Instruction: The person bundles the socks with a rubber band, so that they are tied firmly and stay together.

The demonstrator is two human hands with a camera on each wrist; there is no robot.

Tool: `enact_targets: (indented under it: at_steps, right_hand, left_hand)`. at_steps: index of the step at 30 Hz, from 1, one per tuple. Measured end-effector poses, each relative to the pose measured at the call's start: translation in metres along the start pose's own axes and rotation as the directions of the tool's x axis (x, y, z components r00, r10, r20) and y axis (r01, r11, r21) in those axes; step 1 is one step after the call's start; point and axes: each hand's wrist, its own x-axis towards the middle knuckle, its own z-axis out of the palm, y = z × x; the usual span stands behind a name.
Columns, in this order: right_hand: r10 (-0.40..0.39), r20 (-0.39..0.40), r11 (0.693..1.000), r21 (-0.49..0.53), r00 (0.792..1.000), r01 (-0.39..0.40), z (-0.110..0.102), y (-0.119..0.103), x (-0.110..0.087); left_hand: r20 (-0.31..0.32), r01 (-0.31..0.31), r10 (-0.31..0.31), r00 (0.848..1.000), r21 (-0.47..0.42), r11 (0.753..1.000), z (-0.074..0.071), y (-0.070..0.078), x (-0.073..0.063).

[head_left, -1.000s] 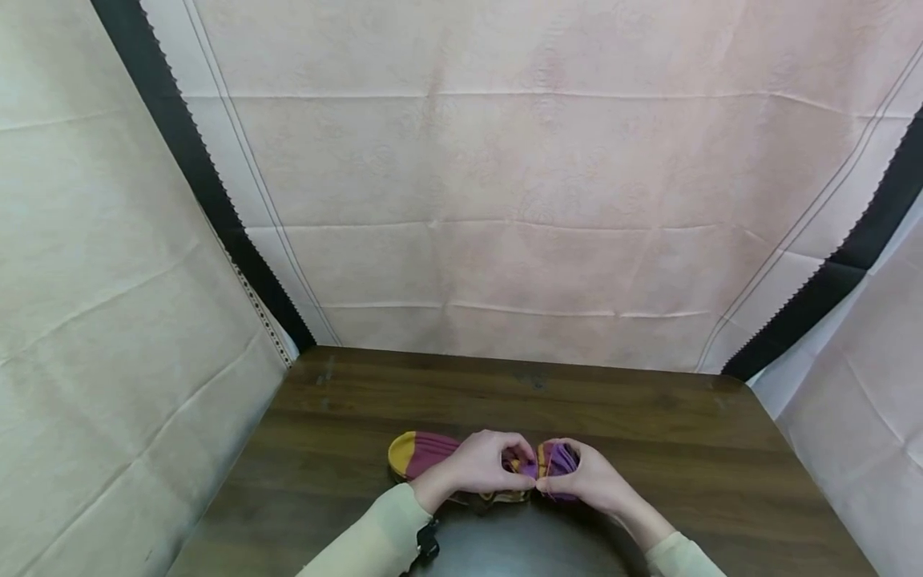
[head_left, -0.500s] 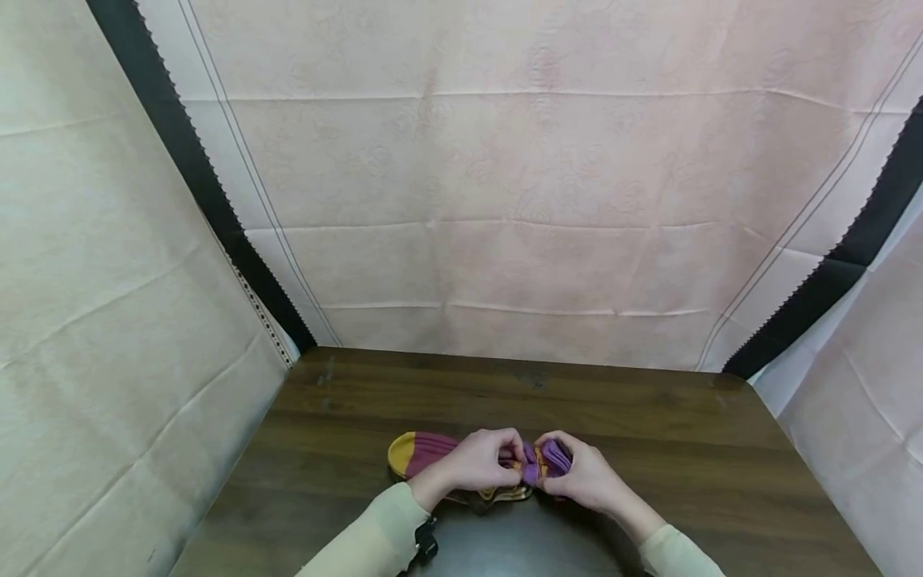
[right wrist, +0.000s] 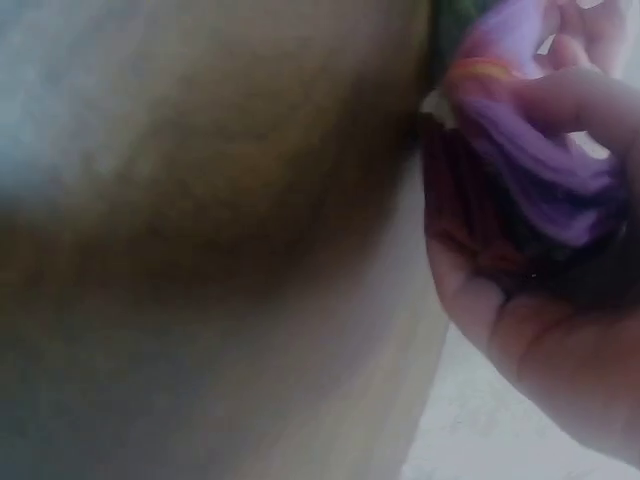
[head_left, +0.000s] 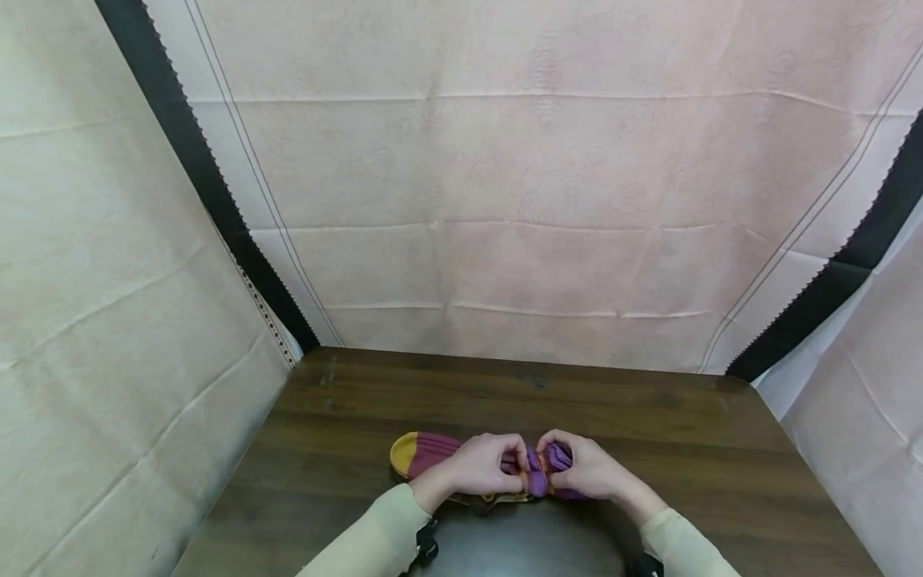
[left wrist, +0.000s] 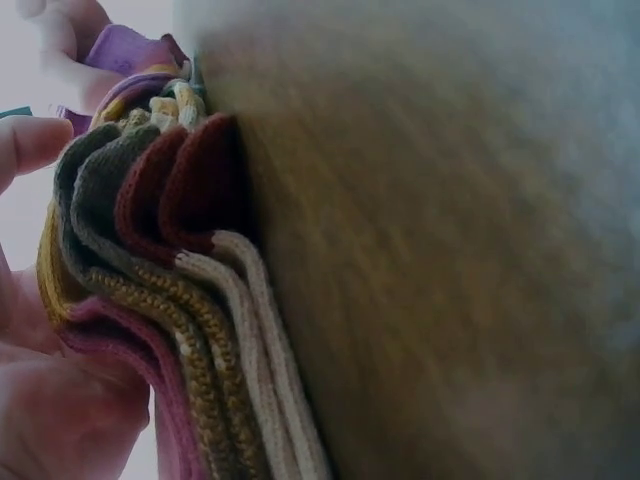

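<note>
A stack of knit socks (head_left: 433, 450) lies lengthwise on the table, mauve with a yellow toe on top. In the left wrist view the layered socks (left wrist: 180, 300) show green-grey, dark red, cream and ochre folds. My left hand (head_left: 479, 466) pinches the bundle near its gathered part, thumb and fingers curved around it. Just to the right, my right hand (head_left: 594, 473) grips the bunched purple sock end (head_left: 558, 457) between thumb and fingers. A thin orange-yellow band (right wrist: 482, 68) crosses the purple sock (right wrist: 540, 165) in the right wrist view.
The dark wood table (head_left: 433, 393) extends behind and to both sides of the hands. A pale creased fabric wall (head_left: 505, 264) rises at its far edge, with a side panel (head_left: 144, 385) on the left. Along the near edge is a curved grey area (head_left: 534, 537).
My thumbs, close together a second ago, now stand slightly apart, with more purple sock showing between the hands. The socks stay in nearly the same place.
</note>
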Motion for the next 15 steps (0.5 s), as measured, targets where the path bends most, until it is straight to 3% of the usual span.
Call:
enact_targets:
  at_steps: [4, 7, 11, 15]
  right_hand:
    - [-0.107, 0.060, 0.983, -0.144, 0.992, 0.115, -0.006, -0.003, 0.002]
    - [-0.134, 0.077, 0.966, -0.211, 0.988, 0.147, -0.008, -0.005, 0.005]
    - [-0.127, 0.036, 0.960, -0.249, 0.991, 0.132, -0.005, -0.003, 0.011]
    - [-0.148, 0.044, 0.968, -0.200, 0.988, 0.154, -0.004, 0.002, 0.013]
  left_hand:
    - [-0.001, 0.003, -0.003, 1.000, 0.019, 1.000, -0.002, 0.000, 0.000]
    - [0.000, 0.009, -0.009, 1.000, 0.018, 1.000, -0.002, 0.001, 0.000]
    - [0.003, 0.012, -0.012, 1.000, 0.015, 1.000, -0.002, 0.002, -0.001]
    - [0.004, 0.002, -0.002, 1.000, 0.035, 0.999, -0.002, 0.002, -0.001]
